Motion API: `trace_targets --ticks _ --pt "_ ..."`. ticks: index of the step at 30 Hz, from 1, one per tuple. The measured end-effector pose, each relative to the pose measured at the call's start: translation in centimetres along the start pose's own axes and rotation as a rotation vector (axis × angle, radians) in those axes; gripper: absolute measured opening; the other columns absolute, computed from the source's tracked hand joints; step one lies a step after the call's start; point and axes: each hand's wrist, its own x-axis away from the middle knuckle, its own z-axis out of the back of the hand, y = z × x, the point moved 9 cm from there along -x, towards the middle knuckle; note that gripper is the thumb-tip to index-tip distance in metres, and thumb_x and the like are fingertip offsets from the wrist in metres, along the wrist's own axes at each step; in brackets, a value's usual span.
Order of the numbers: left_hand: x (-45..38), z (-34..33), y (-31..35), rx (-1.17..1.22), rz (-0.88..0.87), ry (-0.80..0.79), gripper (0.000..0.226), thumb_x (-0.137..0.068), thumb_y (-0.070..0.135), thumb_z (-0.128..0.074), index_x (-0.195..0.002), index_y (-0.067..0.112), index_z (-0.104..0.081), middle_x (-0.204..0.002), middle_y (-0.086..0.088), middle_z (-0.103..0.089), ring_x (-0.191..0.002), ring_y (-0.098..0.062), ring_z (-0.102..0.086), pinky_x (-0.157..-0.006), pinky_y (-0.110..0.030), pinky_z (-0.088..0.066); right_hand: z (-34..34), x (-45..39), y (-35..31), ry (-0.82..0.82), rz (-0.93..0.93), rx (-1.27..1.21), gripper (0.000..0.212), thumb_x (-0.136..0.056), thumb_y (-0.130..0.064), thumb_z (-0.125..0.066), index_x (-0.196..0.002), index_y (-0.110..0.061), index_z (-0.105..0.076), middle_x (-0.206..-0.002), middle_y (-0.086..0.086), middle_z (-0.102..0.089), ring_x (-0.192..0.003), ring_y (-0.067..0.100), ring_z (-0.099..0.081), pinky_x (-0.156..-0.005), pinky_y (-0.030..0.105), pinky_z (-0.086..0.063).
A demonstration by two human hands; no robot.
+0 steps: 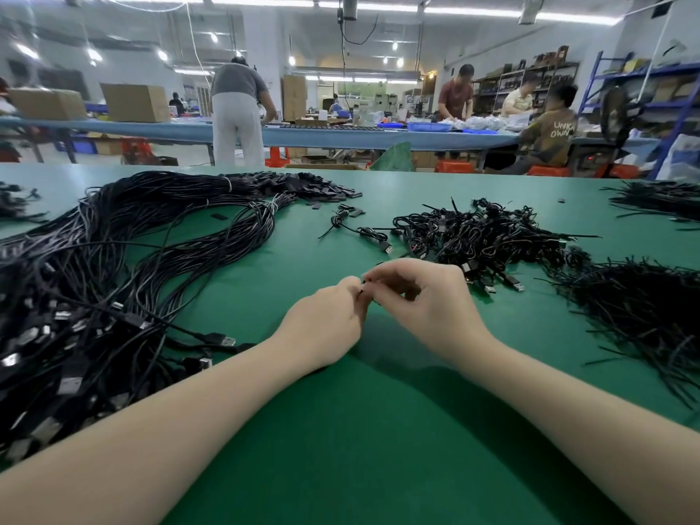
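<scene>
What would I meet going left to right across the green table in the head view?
A bundle of long black cables, left hand, thin black wire they pinch, right hand, pile of coiled cables, heap of black ties.

Fingers (383,275) mostly hide the pinched black piece (361,292).
</scene>
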Motion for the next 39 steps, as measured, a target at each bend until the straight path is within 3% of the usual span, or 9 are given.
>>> trace_targets --ticks 4,12,16,20,26,29,33,36,39 --pt "0.0 -0.1 0.0 -0.007 0.009 -0.025 0.033 -0.102 0.039 -0.025 -0.102 0.012 -0.045 -0.101 -0.012 -0.061 -0.093 -0.037 -0.057 -0.08 -0.045 -0.047 0.2 0.4 0.3 0.028 -0.009 -0.012 0.011 -0.079 -0.013 -0.075 -0.086 -0.023 -0.074 -0.071 -0.021 -0.066 -0.067 -0.004 -0.062 -0.064 0.004 -0.041" --pt "0.6 -0.1 0.8 -0.107 -0.038 -0.035 0.027 -0.102 0.039 -0.029 -0.103 0.015 -0.043 -0.101 -0.011 -0.064 -0.092 -0.037 -0.06 -0.075 -0.041 -0.046 0.6 0.5 1.0 0.041 -0.121 -0.131 0.028 -0.082 -0.014 -0.074 -0.08 -0.04 -0.065 -0.078 -0.02 -0.069 -0.069 0.001 -0.066 -0.068 0.019 -0.053" --pt "0.7 -0.1 1.4 -0.202 -0.089 -0.003 0.029 -0.102 0.04 -0.031 -0.104 0.015 -0.044 -0.098 -0.009 -0.065 -0.088 -0.035 -0.062 -0.067 -0.038 -0.043 0.5 0.5 1.4 0.04 -0.184 -0.193 0.023 -0.082 -0.012 -0.073 -0.079 -0.035 -0.067 -0.076 -0.015 -0.071 -0.067 0.003 -0.068 -0.069 0.021 -0.055" --pt "0.7 -0.2 1.4 -0.18 -0.1 0.002 0.027 -0.101 0.042 -0.032 -0.087 0.02 -0.033 -0.073 0.004 -0.047 -0.079 -0.034 -0.059 -0.06 -0.035 -0.032 0.7 0.5 2.0 0.078 -0.259 -0.299 0.011 -0.083 -0.013 -0.072 -0.083 -0.023 -0.07 -0.072 -0.008 -0.072 -0.063 0.008 -0.069 -0.064 0.016 -0.052" --pt "0.5 -0.2 1.1 -0.176 -0.086 0.012 0.028 -0.102 0.042 -0.031 -0.086 0.019 -0.034 -0.07 0.007 -0.044 -0.067 -0.027 -0.045 -0.061 -0.036 -0.034 0.4 0.5 2.4 0.053 -0.332 -0.359 0.007 -0.084 -0.014 -0.072 -0.083 -0.021 -0.07 -0.073 -0.005 -0.073 -0.059 0.012 -0.069 -0.059 0.015 -0.049" --pt "0.6 -0.1 1.5 -0.217 -0.116 0.031 0.025 -0.102 0.041 -0.031 -0.088 0.02 -0.034 -0.069 0.008 -0.041 -0.067 -0.028 -0.046 -0.06 -0.035 -0.033 0.5 0.0 2.0 -0.012 -0.305 -0.26 0.007 -0.084 -0.017 -0.071 -0.081 -0.023 -0.07 -0.071 -0.005 -0.072 -0.054 0.004 -0.063 -0.057 0.013 -0.048" --pt "1.1 0.3 2.2 -0.274 -0.181 0.093 0.025 -0.098 0.041 -0.034 -0.084 0.021 -0.034 -0.064 0.007 -0.037 -0.066 -0.03 -0.046 -0.057 -0.034 -0.027 1.6 -1.8 0.3 -0.155 -0.124 0.2 0.003 -0.08 -0.029 -0.075 -0.078 -0.028 -0.072 -0.069 -0.021 -0.065 -0.061 -0.011 -0.054 -0.058 0.004 -0.037" --pt "1.1 0.3 2.3 -0.239 -0.181 0.092 0.026 -0.098 0.041 -0.032 -0.081 0.022 -0.034 -0.063 0.007 -0.036 -0.065 -0.029 -0.043 -0.058 -0.034 -0.027 2.1 -2.4 0.8 -0.242 -0.16 0.163 0.008 -0.078 -0.032 -0.076 -0.072 -0.031 -0.071 -0.065 -0.02 -0.066 -0.061 -0.009 -0.057 -0.057 0.004 -0.04" --pt "0.9 -0.1 1.7 -0.134 -0.128 0.027 0.03 -0.1 0.041 -0.029 -0.077 0.022 -0.029 -0.068 0.007 -0.04 -0.071 -0.031 -0.047 -0.062 -0.037 -0.031 2.4 -2.1 1.8 -0.192 -0.219 0.06 0.009 -0.079 -0.031 -0.076 -0.071 -0.028 -0.071 -0.065 -0.012 -0.069 -0.057 -0.001 -0.06 -0.056 0.013 -0.047"
